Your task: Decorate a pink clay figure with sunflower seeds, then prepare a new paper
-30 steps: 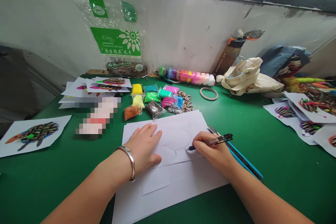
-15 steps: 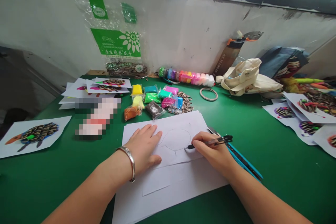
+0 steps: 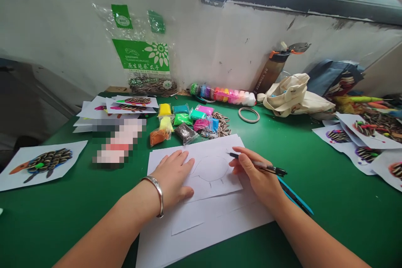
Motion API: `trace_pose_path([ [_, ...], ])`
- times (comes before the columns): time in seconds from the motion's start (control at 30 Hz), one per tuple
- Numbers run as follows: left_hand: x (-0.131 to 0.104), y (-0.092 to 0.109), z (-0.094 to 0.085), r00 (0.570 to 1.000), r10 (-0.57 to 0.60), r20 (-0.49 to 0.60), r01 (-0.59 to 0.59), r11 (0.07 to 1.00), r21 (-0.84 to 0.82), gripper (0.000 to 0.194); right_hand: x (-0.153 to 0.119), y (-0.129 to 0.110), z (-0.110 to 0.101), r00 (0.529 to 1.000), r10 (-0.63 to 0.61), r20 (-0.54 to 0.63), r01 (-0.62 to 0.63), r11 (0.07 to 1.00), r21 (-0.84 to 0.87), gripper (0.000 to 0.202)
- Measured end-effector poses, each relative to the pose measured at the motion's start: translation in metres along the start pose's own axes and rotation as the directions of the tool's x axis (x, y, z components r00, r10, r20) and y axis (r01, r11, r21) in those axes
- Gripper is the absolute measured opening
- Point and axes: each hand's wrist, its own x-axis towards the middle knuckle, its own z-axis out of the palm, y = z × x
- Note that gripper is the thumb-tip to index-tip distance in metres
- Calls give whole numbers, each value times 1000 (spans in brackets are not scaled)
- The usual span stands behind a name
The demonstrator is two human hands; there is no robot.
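My left hand (image 3: 174, 176) lies flat on the white paper (image 3: 216, 190), fingers spread, with a silver bracelet on the wrist. A thin pen outline (image 3: 210, 169) of a rounded body with two short leg marks shows on the top sheet. My right hand (image 3: 257, 176) grips a black pen (image 3: 262, 166) between thumb and fingers. Its tip points left, near the upper right of the outline, and looks slightly off the paper. More white sheets lie under the top one. Partly beneath my right forearm is a blue-and-black tool (image 3: 295, 197), its far end hidden.
Packets of coloured clay (image 3: 182, 119) and loose sunflower seeds (image 3: 222, 124) lie beyond the paper. A seed bag (image 3: 144, 63) leans on the wall. Seed pictures (image 3: 47, 163) rest left and right. A tape roll (image 3: 249, 115), bottle (image 3: 271, 67) and cloth bag (image 3: 292, 94) stand behind.
A second leg mark is now under the outline. My right hand has lifted the pen tip up and right from the lower edge. My left hand stays on the paper.
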Motion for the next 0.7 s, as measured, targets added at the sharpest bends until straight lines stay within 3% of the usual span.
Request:
trace_pose_path([
  [0.17, 0, 4, -5, 1000, -2, 27, 1, 999, 32, 67, 5, 11, -3, 987, -118, -110, 98, 981, -168, 35],
  [0.37, -2, 6, -7, 999, -4, 38, 3, 999, 32, 68, 13, 30, -13, 941, -338, 12, 307, 839, -449, 43],
  [0.6, -3, 4, -7, 1000, 8, 23, -8, 1000, 24, 65, 19, 38, -18, 905, -408, 118, 396, 712, -580, 65],
  [0.7, -3, 2, -7, 999, 11, 30, -12, 1000, 21, 64, 21, 37, -17, 918, -376, 130, 371, 691, -621, 71],
])
